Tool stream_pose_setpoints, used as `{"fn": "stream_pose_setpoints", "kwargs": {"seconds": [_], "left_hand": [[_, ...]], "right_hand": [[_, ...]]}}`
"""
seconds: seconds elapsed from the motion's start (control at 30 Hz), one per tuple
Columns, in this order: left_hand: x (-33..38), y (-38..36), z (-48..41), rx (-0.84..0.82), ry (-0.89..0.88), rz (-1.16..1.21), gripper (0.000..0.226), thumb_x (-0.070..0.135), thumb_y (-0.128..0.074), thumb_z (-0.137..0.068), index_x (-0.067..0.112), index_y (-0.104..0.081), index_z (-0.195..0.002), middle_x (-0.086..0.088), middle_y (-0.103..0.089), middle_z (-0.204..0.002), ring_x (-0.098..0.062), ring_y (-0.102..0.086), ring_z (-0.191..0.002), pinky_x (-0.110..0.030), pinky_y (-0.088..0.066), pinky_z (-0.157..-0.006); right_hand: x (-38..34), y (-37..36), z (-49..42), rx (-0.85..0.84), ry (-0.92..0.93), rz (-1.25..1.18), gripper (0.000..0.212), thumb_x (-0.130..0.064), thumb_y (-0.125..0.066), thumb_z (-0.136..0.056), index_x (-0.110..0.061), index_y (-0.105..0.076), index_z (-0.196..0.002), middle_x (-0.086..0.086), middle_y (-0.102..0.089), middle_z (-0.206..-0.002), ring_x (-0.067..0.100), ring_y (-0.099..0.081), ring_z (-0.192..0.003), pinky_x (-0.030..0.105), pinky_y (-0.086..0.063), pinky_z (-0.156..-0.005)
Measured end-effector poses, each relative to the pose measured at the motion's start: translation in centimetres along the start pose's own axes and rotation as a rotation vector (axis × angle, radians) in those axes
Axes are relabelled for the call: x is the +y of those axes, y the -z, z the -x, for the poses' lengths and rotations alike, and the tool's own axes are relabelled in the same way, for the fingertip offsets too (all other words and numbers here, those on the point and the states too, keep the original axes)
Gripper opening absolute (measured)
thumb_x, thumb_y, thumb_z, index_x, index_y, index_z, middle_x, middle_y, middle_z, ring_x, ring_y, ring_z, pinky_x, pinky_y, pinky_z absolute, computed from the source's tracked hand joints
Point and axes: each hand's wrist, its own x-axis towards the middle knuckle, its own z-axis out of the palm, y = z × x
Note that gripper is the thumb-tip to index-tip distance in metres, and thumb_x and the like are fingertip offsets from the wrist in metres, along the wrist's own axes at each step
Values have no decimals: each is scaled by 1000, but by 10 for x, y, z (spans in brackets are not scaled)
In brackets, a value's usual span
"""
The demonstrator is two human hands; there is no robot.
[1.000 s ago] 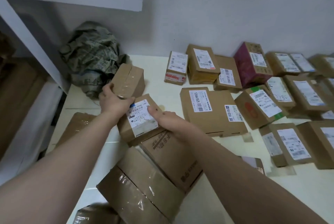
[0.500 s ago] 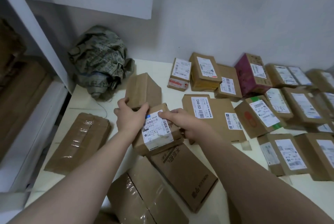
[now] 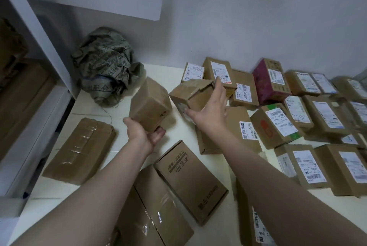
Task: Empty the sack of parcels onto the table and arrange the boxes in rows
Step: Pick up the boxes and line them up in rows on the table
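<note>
While both arms reach forward over the table (image 3: 49, 196), each hand carries its own parcel. The left hand (image 3: 145, 136) grips a plain brown box (image 3: 150, 104) from below: the fingers are curled under its near lower corner and the thumb lies on the left side, so the box stands tilted, lifted off the surface. The right hand (image 3: 210, 110) is spread wide, and it holds a small box (image 3: 191, 94) between the thumb on the near side and the long fingers, which reach over the far edge. This small box is also in the air and tilted, with its torn flap turned upward. The two held boxes are just beside each other but do not touch.

At the far left corner, the greenish sack (image 3: 107, 68) lies crumpled against the wall (image 3: 238, 17). To the right, labelled boxes (image 3: 276, 122) lie in rows, and a magenta box (image 3: 268, 84) is among them. A long taped box (image 3: 79, 150) lies at the left, and a printed box (image 3: 190, 180) lies between the forearms.
</note>
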Motion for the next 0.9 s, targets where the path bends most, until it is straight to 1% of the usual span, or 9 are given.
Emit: {"fn": "stream_pose_setpoints", "kwargs": {"seconds": [0.1,0.17,0.23,0.33,0.47,0.6,0.7,0.8,0.9], "left_hand": [[-1,18,-5,-41,144,31,69,58,-13,-98,11,-61,-114,-16,-64,-101,-29,-63,-85,-44,-59,-76],[-1,27,-13,-12,182,-54,67,54,-13,-99,10,-57,-121,-24,-64,-108,-34,-67,-90,-53,-60,-64],[-1,28,-15,67,152,-241,57,51,-17,-101,13,-48,-130,-25,-58,-121,-39,-65,-100,-55,-59,-68],[1,22,-10,314,-162,-645,48,45,-23,-103,24,-34,-144,-13,-41,-145,-34,-47,-127,-49,-42,-105],[1,6,6,309,-695,-820,58,56,-42,-96,37,-29,-150,-12,-22,-154,-32,-22,-143,-48,-30,-109],[-5,-3,-2,284,-622,-1314,94,58,-75,-71,38,-26,-149,-18,-11,-151,-34,-12,-139,-50,-33,-107],[-5,3,-10,291,-616,-1253,89,49,-71,-76,41,-23,-150,-22,-32,-137,-39,-35,-124,-42,-41,-99],[-2,14,-19,213,-559,-965,78,56,-54,-77,41,-28,-149,-14,-44,-139,-36,-51,-116,-39,-43,-100],[1,26,-25,178,-489,-776,73,57,-38,-74,37,-42,-144,-7,-53,-138,-31,-50,-124,-47,-42,-106]], "right_hand": [[9,-7,3,4,14,-78,125,-34,-88,-67,-22,-1,-156,5,-15,-159,23,-15,-148,53,-21,-118],[11,-10,4,-26,-55,-181,123,-32,-87,-70,-24,1,-156,7,-12,-159,26,-16,-148,49,-23,-118],[13,-14,2,-91,-186,-298,118,-33,-84,-75,-30,3,-155,8,-8,-159,31,-20,-147,46,-25,-117],[18,-23,3,-192,-289,-308,107,-37,-80,-79,-37,-4,-154,10,-12,-154,35,-30,-140,42,-32,-112],[20,-30,2,-216,-275,-257,98,-44,-78,-79,-37,-13,-152,8,-14,-153,36,-29,-139,43,-32,-110],[20,-35,-5,-164,-350,-246,92,-51,-76,-77,-33,-21,-148,6,-21,-151,32,-43,-130,46,-39,-106],[18,-36,-13,-97,-513,-208,93,-59,-72,-76,-26,-22,-146,12,-31,-146,36,-48,-125,46,-44,-96],[19,-39,-22,-113,-761,-470,94,-62,-70,-76,-16,-22,-142,16,-45,-140,37,-56,-116,43,-52,-85],[19,-44,-23,-222,-909,-706,72,-59,-64,-84,-12,-36,-132,14,-59,-122,34,-65,-92,44,-59,-52]]}}
